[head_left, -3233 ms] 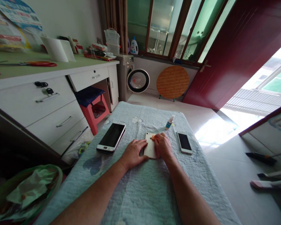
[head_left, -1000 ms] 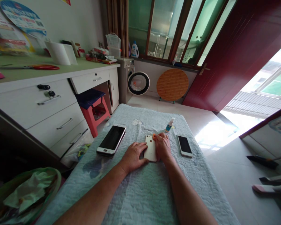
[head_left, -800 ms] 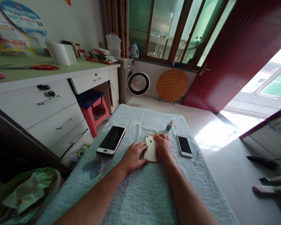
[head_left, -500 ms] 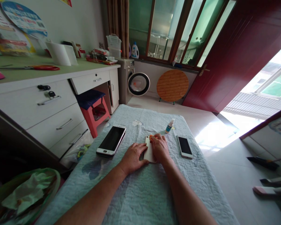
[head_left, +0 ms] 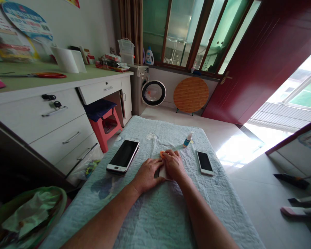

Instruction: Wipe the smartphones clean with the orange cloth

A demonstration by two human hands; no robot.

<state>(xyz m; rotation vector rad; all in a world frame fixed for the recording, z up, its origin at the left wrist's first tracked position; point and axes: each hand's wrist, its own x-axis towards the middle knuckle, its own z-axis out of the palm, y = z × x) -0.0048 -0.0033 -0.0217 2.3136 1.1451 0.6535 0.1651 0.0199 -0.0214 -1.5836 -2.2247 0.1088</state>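
Observation:
A white phone point(head_left: 165, 174) lies back side up on the light blue quilted cloth point(head_left: 158, 218), mostly hidden under my hands. My left hand point(head_left: 148, 173) grips its left edge with thumb and fingers. Pressed on the phone's upper end is a small orange cloth or pad point(head_left: 163, 154), held under the fingertips of my right hand point(head_left: 173, 163). Left of my hands, larger phones lie stacked, the top one a white phone point(head_left: 123, 154) with a dark screen. Another white phone point(head_left: 204, 162) rests to the right. A small spray bottle point(head_left: 188, 139) stands beyond my right hand.
On the left is a white desk point(head_left: 62, 114) with drawers, and a red stool point(head_left: 103, 121) beside it. A green waste bin point(head_left: 63, 200) sits at lower left. Farther off are a washing machine point(head_left: 140, 88) with its door open and a round wooden tabletop point(head_left: 191, 94).
My right hand has slid a little to the left with the orange pad, across the upper end of the phone, covering more of it. My left hand stays in place.

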